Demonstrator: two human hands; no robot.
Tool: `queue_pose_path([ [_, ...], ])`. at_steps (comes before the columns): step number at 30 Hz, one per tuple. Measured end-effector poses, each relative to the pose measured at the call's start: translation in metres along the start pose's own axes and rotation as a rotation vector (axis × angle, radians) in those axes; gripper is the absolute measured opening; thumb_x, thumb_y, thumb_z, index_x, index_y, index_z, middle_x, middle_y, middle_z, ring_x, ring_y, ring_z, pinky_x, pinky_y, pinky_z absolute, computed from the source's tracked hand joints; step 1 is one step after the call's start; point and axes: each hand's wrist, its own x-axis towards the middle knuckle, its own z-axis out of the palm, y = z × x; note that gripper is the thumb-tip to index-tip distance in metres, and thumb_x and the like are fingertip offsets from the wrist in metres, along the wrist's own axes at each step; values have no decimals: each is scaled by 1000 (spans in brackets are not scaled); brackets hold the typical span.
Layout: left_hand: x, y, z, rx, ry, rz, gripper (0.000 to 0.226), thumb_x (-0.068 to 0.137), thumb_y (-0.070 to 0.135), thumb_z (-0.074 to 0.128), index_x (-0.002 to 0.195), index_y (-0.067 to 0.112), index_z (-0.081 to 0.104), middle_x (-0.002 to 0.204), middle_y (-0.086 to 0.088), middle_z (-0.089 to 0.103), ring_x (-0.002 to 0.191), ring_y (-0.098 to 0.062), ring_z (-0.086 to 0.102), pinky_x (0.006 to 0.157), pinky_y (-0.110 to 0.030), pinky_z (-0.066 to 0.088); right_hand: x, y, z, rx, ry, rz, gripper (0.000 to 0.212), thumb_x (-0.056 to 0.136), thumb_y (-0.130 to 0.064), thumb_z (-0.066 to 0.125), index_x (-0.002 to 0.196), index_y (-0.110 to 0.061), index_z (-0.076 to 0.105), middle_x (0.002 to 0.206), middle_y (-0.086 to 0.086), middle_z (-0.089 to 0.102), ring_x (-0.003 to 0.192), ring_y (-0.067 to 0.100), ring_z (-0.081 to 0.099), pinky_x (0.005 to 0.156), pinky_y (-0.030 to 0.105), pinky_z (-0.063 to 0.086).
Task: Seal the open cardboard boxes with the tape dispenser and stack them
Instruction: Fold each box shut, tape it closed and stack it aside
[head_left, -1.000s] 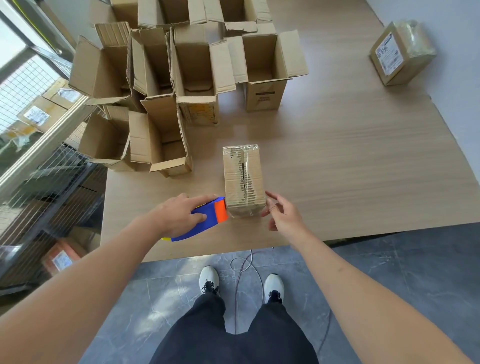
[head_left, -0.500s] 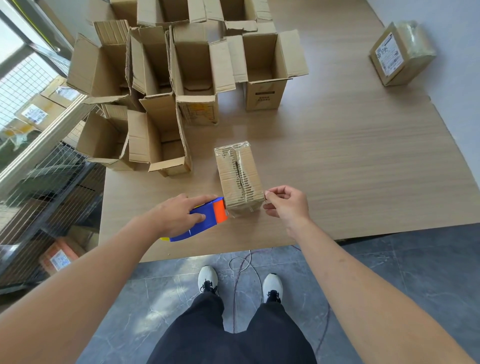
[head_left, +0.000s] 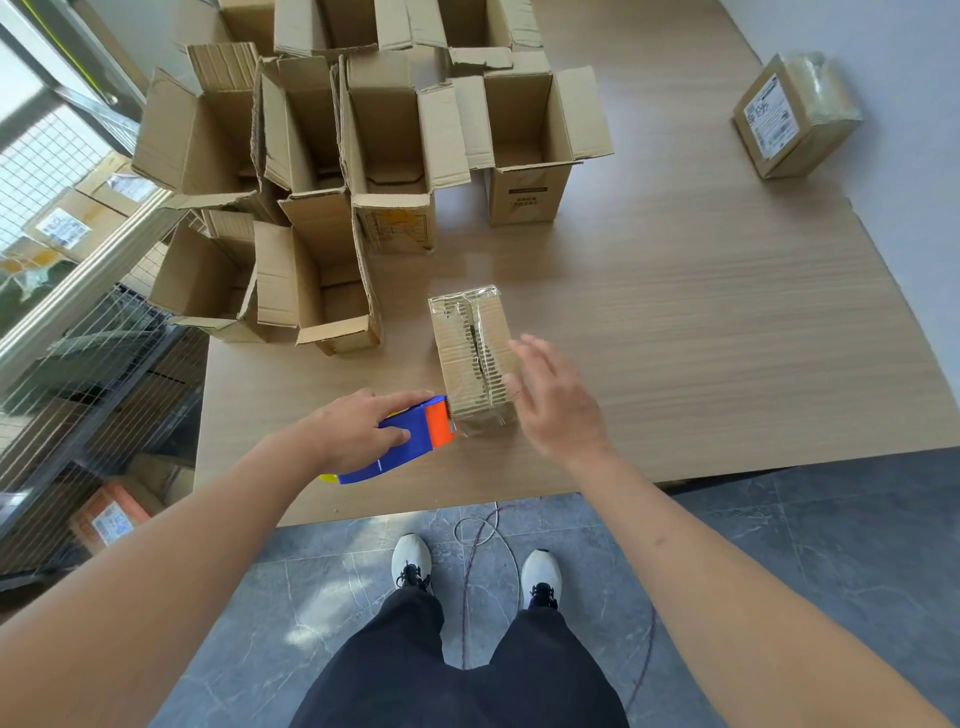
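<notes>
While your left hand (head_left: 353, 434) keeps its grip closed around the blue and orange tape dispenser (head_left: 402, 441), its orange end sits against the near left corner of the closed box (head_left: 475, 358). That small brown box lies near the front edge of the worktop (head_left: 727, 338), glossy clear tape creased along its ragged top seam. Your right hand (head_left: 553, 402) hovers with its grip open, fingers spread, at the box's right side. Open boxes (head_left: 395, 150) cluster behind.
</notes>
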Motion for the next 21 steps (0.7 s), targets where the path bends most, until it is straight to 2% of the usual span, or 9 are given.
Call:
queue_pose_path([
  [2, 0, 0, 1, -6, 1, 6, 59, 101, 47, 47, 137, 80, 13, 113, 3, 51, 98, -16, 53, 76, -38, 39, -1, -3, 14, -192, -146, -232, 65, 104, -49, 43, 160, -20, 29, 169, 4, 21, 155, 25, 19, 124, 40, 18],
  [4, -1, -2, 0, -9, 1, 6, 59, 101, 47, 47, 136, 80, 13, 111, 3, 51, 98, -17, 53, 73, -37, 37, -2, -4, 28, -320, -198, -348, 74, 102, -56, 40, 163, -18, 20, 171, 4, 11, 158, 26, 9, 128, 44, 13],
  [7, -3, -4, 1, -34, 11, 15, 58, 101, 46, 48, 135, 81, 16, 108, 3, 51, 98, -17, 53, 73, -36, 37, -2, 0, 46, -446, -132, -417, 72, 102, -50, 49, 161, -15, 27, 168, 8, 20, 156, 27, 19, 124, 49, 23],
  [9, -4, -5, 2, -70, 19, 28, 59, 101, 44, 49, 134, 81, 19, 106, 3, 51, 96, -16, 54, 74, -36, 40, -2, 6, 54, -470, -52, -448, 63, 104, -38, 49, 160, -17, 30, 167, 6, 24, 155, 26, 23, 124, 49, 25],
  [11, -5, -6, 3, -107, 10, 43, 60, 101, 41, 51, 135, 81, 22, 108, 3, 52, 99, -17, 54, 82, -39, 45, -2, 10, 59, -456, 12, -452, 59, 103, -22, 44, 160, -18, 31, 167, 5, 26, 154, 25, 24, 124, 49, 25],
  [13, -7, -9, 4, -137, 6, 52, 61, 102, 40, 52, 135, 82, 22, 109, 4, 52, 101, -16, 54, 88, -41, 45, -2, 10, 60, -456, 40, -445, 61, 101, -14, 45, 160, -19, 30, 167, 5, 26, 154, 24, 25, 124, 48, 24],
  [17, -21, -32, 3, -222, -16, 62, 64, 103, 34, 54, 134, 82, 26, 112, 7, 53, 103, -12, 52, 88, -35, 42, 0, 9, 57, -441, -4, -429, 68, 97, -12, 52, 161, -20, 29, 168, 4, 25, 155, 23, 24, 125, 47, 21],
  [21, -35, -41, 5, -269, -12, 53, 58, 100, 43, 50, 137, 80, 26, 118, 6, 53, 108, -16, 53, 93, -38, 43, 0, 4, 52, -430, -69, -398, 72, 97, -22, 60, 161, -21, 27, 168, 3, 22, 155, 23, 21, 126, 48, 19],
])
